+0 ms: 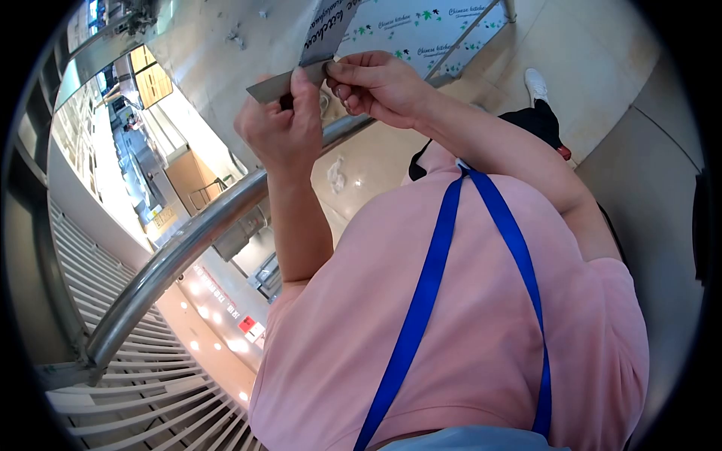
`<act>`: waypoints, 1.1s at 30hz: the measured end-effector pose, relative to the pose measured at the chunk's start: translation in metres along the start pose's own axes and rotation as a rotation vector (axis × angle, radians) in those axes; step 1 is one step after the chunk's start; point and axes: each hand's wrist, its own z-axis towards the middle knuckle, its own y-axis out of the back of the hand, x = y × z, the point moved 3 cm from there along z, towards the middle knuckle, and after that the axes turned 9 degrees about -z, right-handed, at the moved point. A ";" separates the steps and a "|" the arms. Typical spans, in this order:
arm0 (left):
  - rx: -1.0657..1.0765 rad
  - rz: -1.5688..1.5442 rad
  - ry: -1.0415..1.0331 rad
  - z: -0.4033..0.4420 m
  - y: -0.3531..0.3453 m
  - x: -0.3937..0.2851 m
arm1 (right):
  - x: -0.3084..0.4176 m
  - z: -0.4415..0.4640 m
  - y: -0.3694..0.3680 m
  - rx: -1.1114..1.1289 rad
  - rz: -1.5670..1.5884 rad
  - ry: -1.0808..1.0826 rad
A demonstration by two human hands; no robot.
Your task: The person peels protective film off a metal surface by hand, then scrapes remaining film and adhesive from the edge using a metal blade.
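Observation:
My left hand (282,124) pinches a thin grey metal-looking strip (271,88), with its thumb on top and fingers curled beneath. Beside it, my right hand (382,88) has thumb and forefinger closed at the strip's right end. From that end a narrow piece with printed black lettering (325,30) rises away at an angle. Whether the two pieces are joined I cannot tell. Just under the hands runs a round steel tube (188,234).
A panel covered in printed film with green leaves (421,30) lies beyond my right hand, beside a shiny metal sheet (218,45). White slats (150,361) curve at lower left. A white shoe (535,84) shows on the tiled floor (602,45). A blue lanyard (425,301) hangs over my pink shirt.

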 end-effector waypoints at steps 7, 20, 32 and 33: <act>0.081 0.031 0.110 -0.001 -0.003 -0.006 | 0.011 0.002 0.009 0.030 -0.098 0.055; -0.012 -0.042 -0.016 -0.015 -0.010 0.015 | 0.006 0.002 0.018 -0.043 -0.350 0.061; -0.571 -1.490 0.494 -0.043 0.008 0.080 | 0.020 -0.017 -0.015 -0.543 -1.765 1.347; -0.577 -1.467 0.481 -0.043 0.007 0.080 | 0.020 -0.016 -0.017 -0.553 -1.796 1.350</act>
